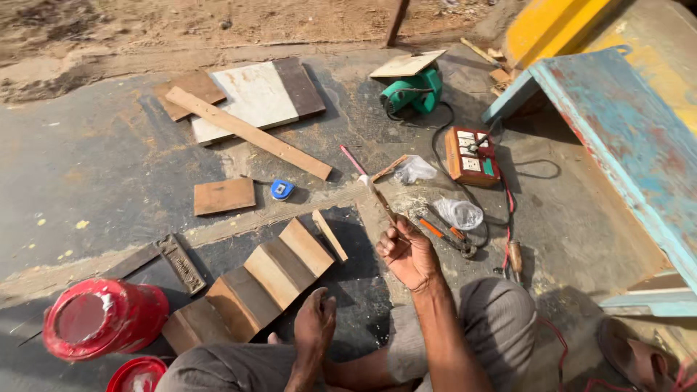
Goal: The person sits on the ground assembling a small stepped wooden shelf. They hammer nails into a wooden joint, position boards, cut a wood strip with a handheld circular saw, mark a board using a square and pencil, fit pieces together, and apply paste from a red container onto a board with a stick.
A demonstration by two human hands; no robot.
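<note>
Seen from the head camera looking down, a person sits low on a dark paved floor, knees in grey trousers spread apart. The right hand (408, 250) is raised in front of the right knee, its fingers curled tight around the lower end of a thin stick-like tool (374, 190) with a wooden handle; the tool slants up and to the left, away from the body, with a reddish strip showing at its far end. The left hand (314, 327) hangs down between the knees with its fingers held loosely together, gripping nothing that I can make out, its tips close to the floor.

Just ahead of the left hand lies a stepped row of wooden blocks (255, 283), brown and pale pieces overlapping one another. A red bucket (105, 318) lies on its side at the far left. Farther out on the floor lie a long wooden plank (247, 132) laid across a white board (254, 96), a small brown square of wood (223, 196), and a blue tape measure (282, 189) beside it. To the right sit a green power tool (412, 93), an orange switch box (472, 156) with cables, and pliers (446, 236) near a crumpled plastic bag (459, 213). A worn blue bench (624, 138) stands at the right edge.
</note>
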